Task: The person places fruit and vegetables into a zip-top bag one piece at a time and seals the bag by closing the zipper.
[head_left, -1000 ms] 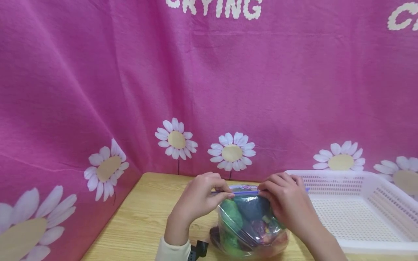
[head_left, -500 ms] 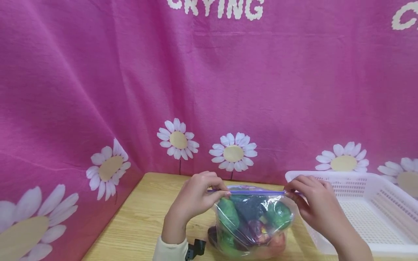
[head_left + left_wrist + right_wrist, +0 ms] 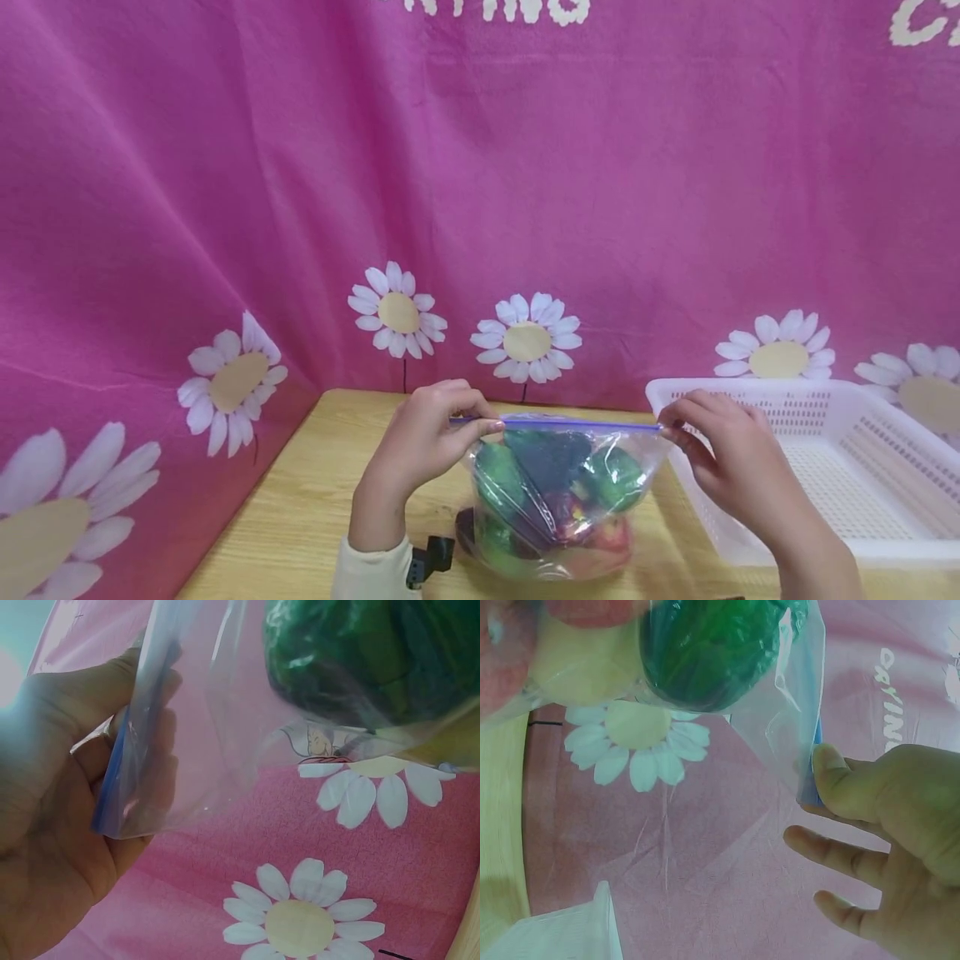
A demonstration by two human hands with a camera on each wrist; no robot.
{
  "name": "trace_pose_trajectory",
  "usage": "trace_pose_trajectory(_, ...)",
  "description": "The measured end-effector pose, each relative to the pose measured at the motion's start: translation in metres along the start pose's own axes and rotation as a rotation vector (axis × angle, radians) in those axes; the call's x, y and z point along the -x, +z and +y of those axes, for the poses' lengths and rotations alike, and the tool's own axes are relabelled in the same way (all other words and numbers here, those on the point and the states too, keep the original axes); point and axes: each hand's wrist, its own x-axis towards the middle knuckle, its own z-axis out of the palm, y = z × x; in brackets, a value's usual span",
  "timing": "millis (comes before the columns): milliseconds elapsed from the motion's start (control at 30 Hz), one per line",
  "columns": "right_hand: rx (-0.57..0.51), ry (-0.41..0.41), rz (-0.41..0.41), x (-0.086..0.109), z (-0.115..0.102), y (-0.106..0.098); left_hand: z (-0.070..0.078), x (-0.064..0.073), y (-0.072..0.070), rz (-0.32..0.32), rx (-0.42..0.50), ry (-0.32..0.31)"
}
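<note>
A clear zip bag (image 3: 551, 533) with a blue-purple zip strip stands upright on the wooden table. Green, dark and red rounded items show through its plastic, among them a green one (image 3: 712, 652). At the strip's left end my left hand (image 3: 420, 433) pinches the top edge between thumb and fingers. My right hand (image 3: 731, 454) pinches the opposite corner with thumb and forefinger, its other fingers loose in the right wrist view. The strip is stretched straight between both hands. A dark purple item (image 3: 465, 531) shows at the bag's lower left; whether it lies inside, I cannot tell.
To the right stands a white perforated plastic basket (image 3: 847, 508), close to the right forearm. A pink cloth with daisies (image 3: 527, 340) hangs behind the wooden table (image 3: 300, 500). The left wrist wears a small black device (image 3: 431, 560).
My right hand has slid rightward along the zip strip from near its middle to the right corner. My left hand has shifted slightly left, and the strip is now stretched wider.
</note>
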Motion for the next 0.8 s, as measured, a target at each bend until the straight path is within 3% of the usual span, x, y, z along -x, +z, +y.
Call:
trace_pose_trajectory(533, 0.031, -0.001, -0.017, 0.001, 0.007, 0.003, -0.007, -0.004, 0.004, 0.063, -0.043, 0.024)
trace_pose_trajectory(700, -0.042, -0.029, -0.030, 0.002, 0.011, 0.003, -0.007, -0.005, 0.005, 0.083, -0.058, -0.002)
trace_pose_trajectory(800, -0.111, 0.045, -0.111, 0.006, 0.014, 0.004, -0.008, -0.005, 0.005, 0.119, -0.084, -0.046)
